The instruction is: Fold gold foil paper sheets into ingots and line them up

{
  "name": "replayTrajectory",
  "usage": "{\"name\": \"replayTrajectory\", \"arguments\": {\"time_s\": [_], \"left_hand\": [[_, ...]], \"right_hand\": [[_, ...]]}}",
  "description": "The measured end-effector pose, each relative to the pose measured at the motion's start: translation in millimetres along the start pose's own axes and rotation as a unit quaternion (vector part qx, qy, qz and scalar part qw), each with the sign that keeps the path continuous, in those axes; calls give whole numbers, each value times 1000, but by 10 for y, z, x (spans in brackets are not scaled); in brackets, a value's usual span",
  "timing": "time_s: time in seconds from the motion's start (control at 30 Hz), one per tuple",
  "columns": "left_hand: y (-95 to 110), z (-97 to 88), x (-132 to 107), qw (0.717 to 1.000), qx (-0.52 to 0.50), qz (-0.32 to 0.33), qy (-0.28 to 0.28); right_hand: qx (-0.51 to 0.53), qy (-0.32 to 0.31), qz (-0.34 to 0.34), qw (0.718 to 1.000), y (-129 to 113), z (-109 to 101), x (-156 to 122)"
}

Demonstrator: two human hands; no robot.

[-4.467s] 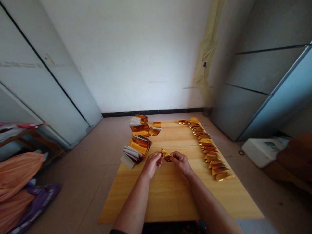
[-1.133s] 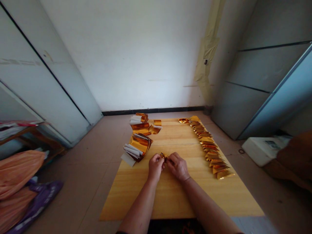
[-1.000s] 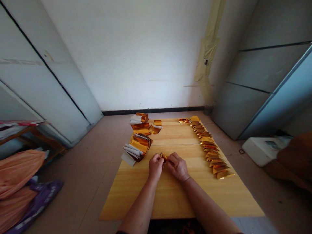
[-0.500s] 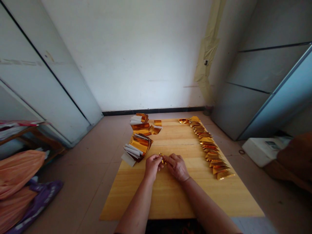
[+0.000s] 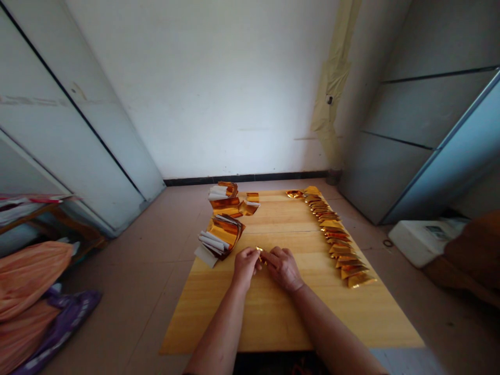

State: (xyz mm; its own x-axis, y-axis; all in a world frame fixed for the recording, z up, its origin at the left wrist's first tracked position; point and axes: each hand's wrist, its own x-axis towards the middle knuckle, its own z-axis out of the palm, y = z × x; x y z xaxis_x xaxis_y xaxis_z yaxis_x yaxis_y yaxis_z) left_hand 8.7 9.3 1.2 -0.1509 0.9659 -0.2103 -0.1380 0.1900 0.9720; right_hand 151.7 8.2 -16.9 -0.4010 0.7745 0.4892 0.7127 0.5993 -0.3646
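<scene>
A small folded gold foil piece (image 5: 260, 254) is pinched between the pressed-together fingertips of the left hand (image 5: 245, 265) and right hand (image 5: 283, 268), above the wooden board (image 5: 281, 317) (light, thin, probably slippery; best held by its folded edges).

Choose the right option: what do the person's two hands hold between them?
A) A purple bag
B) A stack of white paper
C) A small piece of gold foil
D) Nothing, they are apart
C. A small gold foil piece shows between the fingers of the left hand and the right hand.
</scene>
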Motion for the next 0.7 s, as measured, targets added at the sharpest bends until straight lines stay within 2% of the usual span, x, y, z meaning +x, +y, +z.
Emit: {"name": "replayTrajectory", "arguments": {"time_s": [0.17, 0.3, 0.4, 0.6, 0.7], "left_hand": [[-15, -40, 13, 999, -8, 1, -36], [12, -15, -6, 999, -6, -5, -43], [18, 21, -19, 999, 8, -5, -43], [-8, 35, -10, 999, 29, 2, -41], [-2, 19, 11, 1000, 16, 4, -22]], "right_hand": [[50, 2, 12, 999, 43, 14, -9], [145, 10, 33, 989, 73, 34, -13], [231, 28, 61, 971, 89, 70, -16], [334, 30, 188, 923, 112, 113, -8], [356, 56, 188, 914, 114, 76, -5]]}}
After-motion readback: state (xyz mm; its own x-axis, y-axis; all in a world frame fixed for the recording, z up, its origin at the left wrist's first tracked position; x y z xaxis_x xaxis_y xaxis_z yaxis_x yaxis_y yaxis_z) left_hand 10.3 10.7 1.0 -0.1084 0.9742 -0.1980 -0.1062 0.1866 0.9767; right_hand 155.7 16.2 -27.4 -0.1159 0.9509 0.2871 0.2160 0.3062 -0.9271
